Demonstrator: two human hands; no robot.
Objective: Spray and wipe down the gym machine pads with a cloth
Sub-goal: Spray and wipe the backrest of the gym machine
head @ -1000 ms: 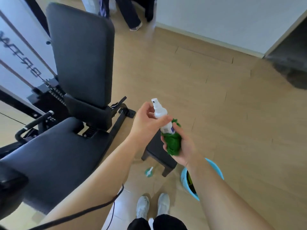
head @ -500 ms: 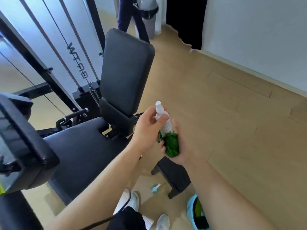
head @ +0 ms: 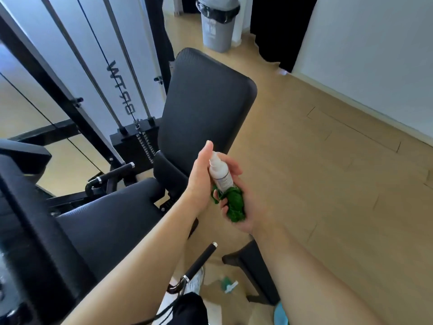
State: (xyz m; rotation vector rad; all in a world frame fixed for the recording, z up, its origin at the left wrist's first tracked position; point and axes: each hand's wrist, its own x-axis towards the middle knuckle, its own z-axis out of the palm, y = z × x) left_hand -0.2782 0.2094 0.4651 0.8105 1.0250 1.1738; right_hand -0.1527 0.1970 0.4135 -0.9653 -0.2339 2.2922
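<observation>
My left hand (head: 199, 181) grips the white spray bottle (head: 220, 172); my right hand (head: 249, 220) clutches the bunched green cloth (head: 235, 205), which touches its base. Both hover beside the black back pad (head: 206, 102).

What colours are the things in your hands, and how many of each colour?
White: 1, the bottle in the left hand
Green: 1, the cloth in the right hand
Total: 2
</observation>
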